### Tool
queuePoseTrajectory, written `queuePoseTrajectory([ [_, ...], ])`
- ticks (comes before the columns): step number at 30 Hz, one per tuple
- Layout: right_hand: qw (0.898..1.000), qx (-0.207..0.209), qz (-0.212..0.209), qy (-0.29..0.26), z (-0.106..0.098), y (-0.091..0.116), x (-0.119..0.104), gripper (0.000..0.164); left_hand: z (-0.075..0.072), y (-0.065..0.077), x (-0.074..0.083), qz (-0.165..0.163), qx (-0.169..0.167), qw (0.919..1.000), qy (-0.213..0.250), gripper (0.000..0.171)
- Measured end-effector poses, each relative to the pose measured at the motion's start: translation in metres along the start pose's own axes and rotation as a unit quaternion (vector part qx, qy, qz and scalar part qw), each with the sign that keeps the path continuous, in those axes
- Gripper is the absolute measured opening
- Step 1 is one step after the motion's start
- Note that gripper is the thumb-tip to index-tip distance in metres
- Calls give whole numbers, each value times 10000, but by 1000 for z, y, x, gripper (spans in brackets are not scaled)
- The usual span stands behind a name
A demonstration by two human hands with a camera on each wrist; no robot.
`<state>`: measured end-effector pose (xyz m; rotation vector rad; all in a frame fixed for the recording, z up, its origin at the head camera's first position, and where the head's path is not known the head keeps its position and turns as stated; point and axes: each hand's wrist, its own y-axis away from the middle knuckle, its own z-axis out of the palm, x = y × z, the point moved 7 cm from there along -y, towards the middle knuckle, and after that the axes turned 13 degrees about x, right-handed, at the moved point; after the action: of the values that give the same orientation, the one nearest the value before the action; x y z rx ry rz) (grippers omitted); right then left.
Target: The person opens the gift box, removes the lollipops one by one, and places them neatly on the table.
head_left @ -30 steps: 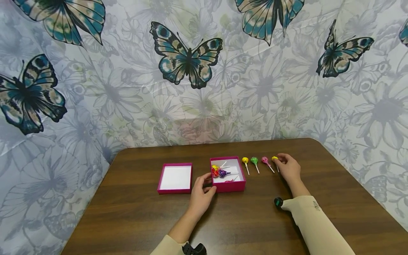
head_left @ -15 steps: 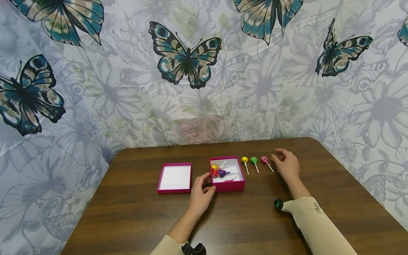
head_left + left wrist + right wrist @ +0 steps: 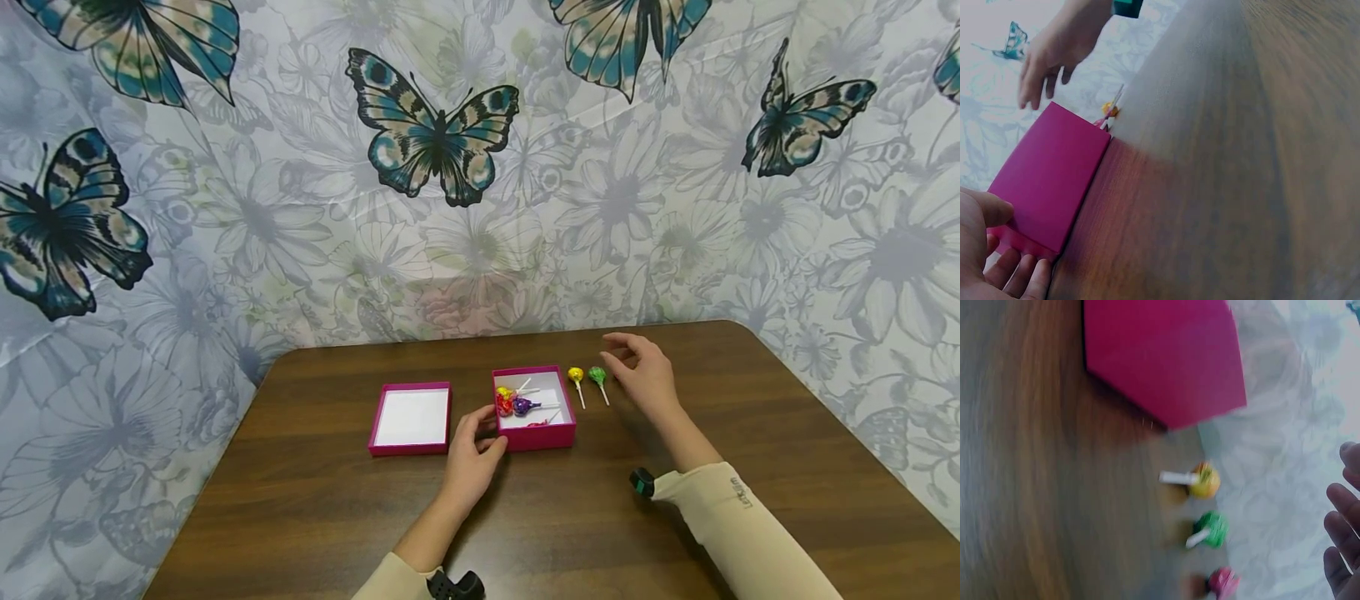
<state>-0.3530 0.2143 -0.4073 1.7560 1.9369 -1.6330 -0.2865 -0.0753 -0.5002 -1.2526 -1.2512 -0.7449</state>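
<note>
The right hand hovers over the table, its fingers apart and loosely bent, with nothing seen between them. The green pop lies just left of its fingertips, head toward the backdrop, stick running back toward the person and slightly right. The right hand is the nearer one; the left hand is beyond the box, gripping its near left corner, thumb on the near side and fingers round the left.

Three loose pops can be counted: the green pop, a yellow pop between it and the box, and a pink pop, seen only in the right wrist view, on the green pop's other side. Whether the hand hides more cannot be told.

There is one box, with at least four pops inside: a second yellow pop, a red pop, a purple pop and a pinkish pop partly hidden by the near side. One lid lies left of the box, apart from it, white inside facing up
</note>
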Motion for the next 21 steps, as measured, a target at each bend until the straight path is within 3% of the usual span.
queuePoseTrajectory([
  [7,9982,-322,-225,-452,13,7,-30,31,1,0,0,-2,31,10000,48,46],
  [13,9938,-849,-386,-604,28,17,-47,29,1,0,1,-33,27,10000,12,46],
  [21,9790,-1691,-653,-930,51,32,-64,21,0,0,3,-55,19,10000,4,46],
])
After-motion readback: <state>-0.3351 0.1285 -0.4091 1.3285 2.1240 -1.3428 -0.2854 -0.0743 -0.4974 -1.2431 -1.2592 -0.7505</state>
